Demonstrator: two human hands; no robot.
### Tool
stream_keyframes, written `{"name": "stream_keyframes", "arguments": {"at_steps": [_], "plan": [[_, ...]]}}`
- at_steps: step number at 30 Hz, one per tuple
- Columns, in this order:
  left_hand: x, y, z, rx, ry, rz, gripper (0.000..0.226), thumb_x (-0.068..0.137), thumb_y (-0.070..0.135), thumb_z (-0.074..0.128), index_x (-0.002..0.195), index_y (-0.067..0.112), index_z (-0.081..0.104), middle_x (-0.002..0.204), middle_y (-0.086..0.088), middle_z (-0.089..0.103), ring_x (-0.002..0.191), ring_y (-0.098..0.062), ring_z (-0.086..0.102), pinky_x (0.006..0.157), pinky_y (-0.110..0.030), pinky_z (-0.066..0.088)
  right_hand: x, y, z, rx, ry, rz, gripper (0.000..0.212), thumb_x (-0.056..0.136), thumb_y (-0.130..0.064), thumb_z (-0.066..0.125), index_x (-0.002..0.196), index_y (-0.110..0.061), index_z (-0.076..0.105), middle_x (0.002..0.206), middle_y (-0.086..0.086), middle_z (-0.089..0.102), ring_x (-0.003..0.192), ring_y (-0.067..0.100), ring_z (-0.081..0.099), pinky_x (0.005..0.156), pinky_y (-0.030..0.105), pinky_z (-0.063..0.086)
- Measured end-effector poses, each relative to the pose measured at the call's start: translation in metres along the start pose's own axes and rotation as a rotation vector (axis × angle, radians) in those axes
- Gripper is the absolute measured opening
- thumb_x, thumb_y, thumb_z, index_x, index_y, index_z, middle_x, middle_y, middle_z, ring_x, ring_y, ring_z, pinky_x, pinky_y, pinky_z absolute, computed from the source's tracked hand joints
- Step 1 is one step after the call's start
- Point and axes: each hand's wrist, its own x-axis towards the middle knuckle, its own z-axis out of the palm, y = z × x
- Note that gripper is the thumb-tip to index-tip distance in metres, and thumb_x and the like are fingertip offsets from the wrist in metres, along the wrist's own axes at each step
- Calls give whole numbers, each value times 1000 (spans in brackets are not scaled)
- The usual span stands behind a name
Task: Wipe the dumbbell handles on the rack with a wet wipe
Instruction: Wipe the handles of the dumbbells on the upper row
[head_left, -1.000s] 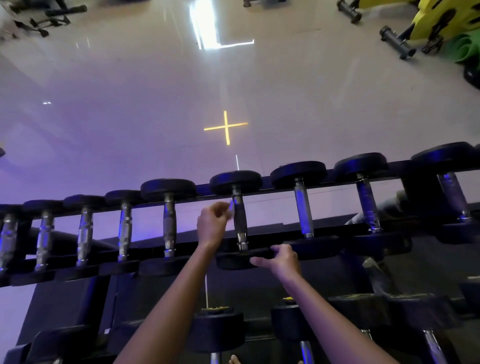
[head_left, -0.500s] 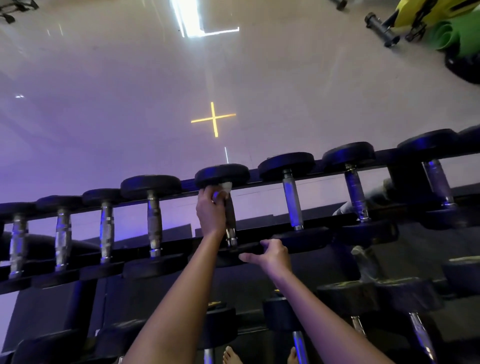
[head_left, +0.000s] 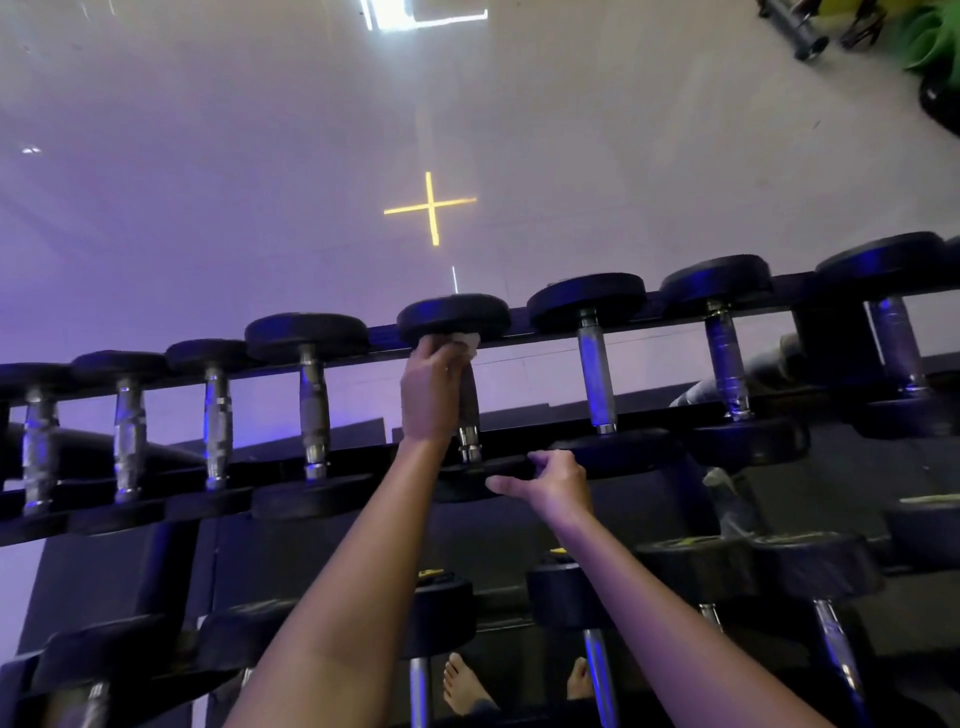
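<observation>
Upper tier of rack (head_left: 519, 340): nine dumbbells counted, laid side by side with handles running near to far, black heads seated on the two rails. Count at far left edge uncertain (frame cuts it off).

Fifth dumbbell from left (head_left: 453, 318): under attention. Left hand (head_left: 431, 389) clenched round the far part of its handle (head_left: 469, 415), just below the far head. White wet wipe (head_left: 466, 343) bunched inside that grip, one corner showing above the knuckles, touching the handle. Near part of handle, with chrome collar, exposed below the hand.

Right hand (head_left: 550, 480): resting on the near head of the same dumbbell at the near rail, fingers curled over its edge, thumb extended to the left. Grip loose, nothing carried; firmness of hold on the head cannot be told.

Remaining upper handles: four to the left, four to the right, all bare metal, none touched.

Lower tier: at least six dumbbell heads visible, several with chrome handles running toward the near edge of the frame (full count not possible, arms cover part).

Floor (head_left: 260, 156): glossy, pale, tinted purple at left. One yellow cross reflection (head_left: 430, 207) beyond the rack. Two bare feet (head_left: 465, 686) visible near, below the lower tier. Green and yellow gym equipment (head_left: 930, 47) far right.
</observation>
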Motion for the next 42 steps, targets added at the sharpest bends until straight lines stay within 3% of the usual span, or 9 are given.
{"name": "stream_keyframes", "arguments": {"at_steps": [5, 7, 12, 20, 25, 29, 34, 37, 42], "plan": [[4, 0, 5, -912, 169, -900, 15, 86, 0, 60, 83, 14, 63, 79, -4, 63, 68, -17, 56, 50, -17, 46, 0, 1, 1, 2, 4, 6, 83, 61, -38, 86, 129, -5, 51, 123, 11, 60, 114, 24, 56, 97, 34, 46], [6, 0, 6, -1118, 176, -1069, 20, 88, -2, 57, 81, 17, 61, 76, -4, 61, 62, -14, 53, 40, -14, 42, 1, 1, 1, 4, 5, 11, 84, 60, -38, 85, 129, -5, 51, 122, 11, 60, 114, 24, 56, 96, 34, 46], [7, -3, 3, -519, 107, -502, 10, 81, 1, 66, 84, 10, 70, 92, -7, 66, 80, -16, 61, 74, -28, 54, 2, 3, 1, 13, 2, 11, 84, 61, -37, 85, 130, -5, 50, 123, 11, 59, 116, 24, 55, 96, 33, 46], [10, -16, 17, 321, -26, 532, 10, 70, -1, 75, 78, 5, 73, 93, -10, 68, 86, -31, 58, 77, -26, 40, 0, 2, 1, 12, 6, 15, 85, 60, -39, 86, 130, -6, 51, 123, 11, 59, 116, 25, 54, 98, 34, 45], [-1, 11, 14, -186, 77, -125, 8, 82, 6, 65, 85, 8, 72, 97, -3, 65, 92, -14, 49, 73, -14, 33, -1, 3, 2, 25, 1, 21, 85, 60, -39, 85, 131, -8, 50, 127, 10, 57, 119, 24, 52, 97, 31, 44], [1, 5, 17, -633, 282, -624, 10, 85, 5, 62, 86, 13, 68, 94, -5, 66, 89, -20, 62, 80, -32, 52, 0, 2, 1, 19, -8, 13, 83, 63, -37, 84, 132, -7, 49, 129, 11, 56, 119, 24, 53, 95, 29, 43], [10, -9, 18, -1175, 124, -1081, 11, 90, 9, 58, 85, 17, 64, 69, 1, 61, 59, -12, 52, 48, -16, 45, 0, 2, 1, 16, -4, 5, 84, 63, -38, 84, 132, -7, 49, 129, 11, 56, 120, 24, 52, 95, 29, 43], [10, -11, 14, -1107, 60, -1032, 14, 91, 8, 54, 86, 18, 62, 61, 4, 61, 55, -9, 50, 49, -20, 43, -1, 1, -1, 21, -9, -3, 83, 63, -37, 84, 132, -6, 49, 129, 11, 56, 119, 24, 53, 97, 30, 44], [8, -13, -15, -638, -72, -524, 15, 80, 4, 69, 78, 19, 68, 82, -2, 68, 77, -15, 64, 71, -25, 54, -1, 1, -2, 37, -23, -10, 83, 65, -35, 84, 133, -5, 47, 129, 11, 56, 120, 24, 52, 96, 30, 43]]}}
